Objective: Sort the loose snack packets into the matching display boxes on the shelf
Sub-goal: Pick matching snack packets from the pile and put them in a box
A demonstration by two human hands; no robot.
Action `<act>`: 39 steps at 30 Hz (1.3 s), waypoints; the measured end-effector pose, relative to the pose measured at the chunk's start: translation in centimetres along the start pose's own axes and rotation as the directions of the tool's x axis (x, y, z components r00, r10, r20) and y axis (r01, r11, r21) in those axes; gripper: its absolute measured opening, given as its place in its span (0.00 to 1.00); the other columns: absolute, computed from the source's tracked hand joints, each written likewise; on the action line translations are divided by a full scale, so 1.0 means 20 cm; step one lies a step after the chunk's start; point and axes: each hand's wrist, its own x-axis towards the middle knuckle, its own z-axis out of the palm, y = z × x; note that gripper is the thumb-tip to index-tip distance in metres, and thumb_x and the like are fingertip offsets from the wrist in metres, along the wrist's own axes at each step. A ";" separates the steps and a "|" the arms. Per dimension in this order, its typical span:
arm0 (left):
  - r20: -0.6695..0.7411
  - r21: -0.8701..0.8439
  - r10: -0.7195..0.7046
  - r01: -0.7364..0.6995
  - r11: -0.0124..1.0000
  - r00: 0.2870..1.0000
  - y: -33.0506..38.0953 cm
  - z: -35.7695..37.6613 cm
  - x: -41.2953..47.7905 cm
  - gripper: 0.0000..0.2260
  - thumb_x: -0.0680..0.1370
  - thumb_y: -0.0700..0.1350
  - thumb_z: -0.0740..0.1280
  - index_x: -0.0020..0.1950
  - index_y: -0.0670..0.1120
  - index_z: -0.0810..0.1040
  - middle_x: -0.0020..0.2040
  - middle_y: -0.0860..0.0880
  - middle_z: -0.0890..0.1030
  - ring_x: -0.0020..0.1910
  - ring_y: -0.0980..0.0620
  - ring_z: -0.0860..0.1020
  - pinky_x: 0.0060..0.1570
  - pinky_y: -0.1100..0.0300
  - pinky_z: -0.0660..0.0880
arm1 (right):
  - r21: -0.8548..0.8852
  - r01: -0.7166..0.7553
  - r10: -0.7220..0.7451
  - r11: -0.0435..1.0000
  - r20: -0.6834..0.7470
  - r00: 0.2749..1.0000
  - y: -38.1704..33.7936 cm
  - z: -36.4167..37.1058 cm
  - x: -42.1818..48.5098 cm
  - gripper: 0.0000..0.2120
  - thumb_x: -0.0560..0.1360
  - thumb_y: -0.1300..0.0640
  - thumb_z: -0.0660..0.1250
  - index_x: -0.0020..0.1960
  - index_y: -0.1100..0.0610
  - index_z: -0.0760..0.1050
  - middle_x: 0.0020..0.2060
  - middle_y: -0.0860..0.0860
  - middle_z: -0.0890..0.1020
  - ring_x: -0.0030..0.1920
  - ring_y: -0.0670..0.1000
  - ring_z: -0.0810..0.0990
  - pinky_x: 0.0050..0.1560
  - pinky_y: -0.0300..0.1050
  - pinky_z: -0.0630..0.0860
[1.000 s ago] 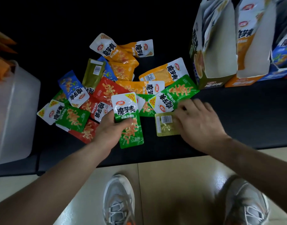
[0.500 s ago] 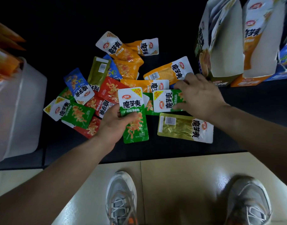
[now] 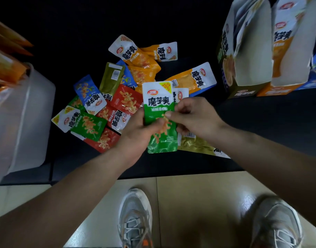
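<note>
Green snack packet (image 3: pixel 160 122) is held upright over the loose pile (image 3: pixel 126 101) on the dark shelf (image 3: pixel 261 131), left hand (image 3: pixel 135 135) gripping its left edge, right hand (image 3: pixel 196 117) pinching its right edge.

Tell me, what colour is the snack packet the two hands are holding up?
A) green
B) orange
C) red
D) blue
A: the left hand and the right hand both grip the green packet, lifted above the pile.
</note>
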 end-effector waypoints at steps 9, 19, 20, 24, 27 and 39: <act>-0.281 0.185 0.077 -0.024 0.982 0.957 -0.03 -0.14 0.10 0.16 0.79 0.40 0.69 0.66 0.50 0.75 0.59 0.52 0.83 0.59 0.51 0.80 0.65 0.45 0.75 | -0.814 0.261 -0.300 0.519 0.113 0.947 0.16 0.00 0.09 0.39 0.75 0.42 0.70 0.78 0.52 0.58 0.71 0.52 0.65 0.69 0.57 0.64 0.67 0.57 0.68; -0.335 0.203 0.122 -0.055 0.978 0.934 -0.02 -0.15 0.14 0.17 0.80 0.39 0.68 0.68 0.48 0.74 0.58 0.53 0.82 0.57 0.53 0.80 0.59 0.53 0.76 | -0.815 0.213 -0.226 0.539 0.104 0.969 0.09 0.02 0.12 0.37 0.71 0.39 0.74 0.73 0.51 0.63 0.63 0.54 0.71 0.65 0.58 0.69 0.62 0.55 0.70; -0.337 0.192 0.121 -0.057 0.980 0.934 -0.02 -0.15 0.14 0.17 0.80 0.38 0.67 0.68 0.48 0.74 0.57 0.53 0.82 0.55 0.55 0.80 0.55 0.56 0.77 | -0.831 0.210 -0.227 0.515 0.104 0.968 0.09 0.03 0.12 0.39 0.70 0.36 0.72 0.73 0.50 0.63 0.65 0.55 0.69 0.65 0.59 0.67 0.64 0.56 0.69; -0.332 0.182 0.106 -0.047 0.982 0.937 -0.02 -0.14 0.13 0.17 0.80 0.38 0.67 0.68 0.47 0.74 0.56 0.53 0.82 0.53 0.57 0.81 0.49 0.60 0.76 | -0.865 0.180 -0.266 0.468 0.056 0.962 0.07 0.11 0.12 0.33 0.71 0.38 0.72 0.67 0.56 0.68 0.61 0.56 0.68 0.62 0.59 0.68 0.60 0.54 0.70; -0.324 0.208 0.103 -0.035 0.977 0.940 -0.03 -0.14 0.12 0.15 0.80 0.39 0.68 0.65 0.49 0.74 0.57 0.52 0.82 0.56 0.52 0.81 0.56 0.54 0.76 | -0.847 0.178 -0.264 0.501 0.046 0.963 0.06 0.15 0.12 0.33 0.71 0.43 0.74 0.68 0.58 0.66 0.60 0.56 0.72 0.60 0.59 0.72 0.56 0.53 0.72; -0.393 0.171 0.045 0.025 0.985 0.918 0.00 -0.21 0.15 0.14 0.79 0.38 0.68 0.65 0.47 0.76 0.54 0.51 0.83 0.53 0.52 0.81 0.53 0.54 0.77 | -0.750 0.164 -0.211 0.641 0.034 0.977 0.08 0.13 0.11 0.20 0.74 0.55 0.72 0.62 0.55 0.68 0.48 0.53 0.81 0.50 0.58 0.81 0.46 0.54 0.79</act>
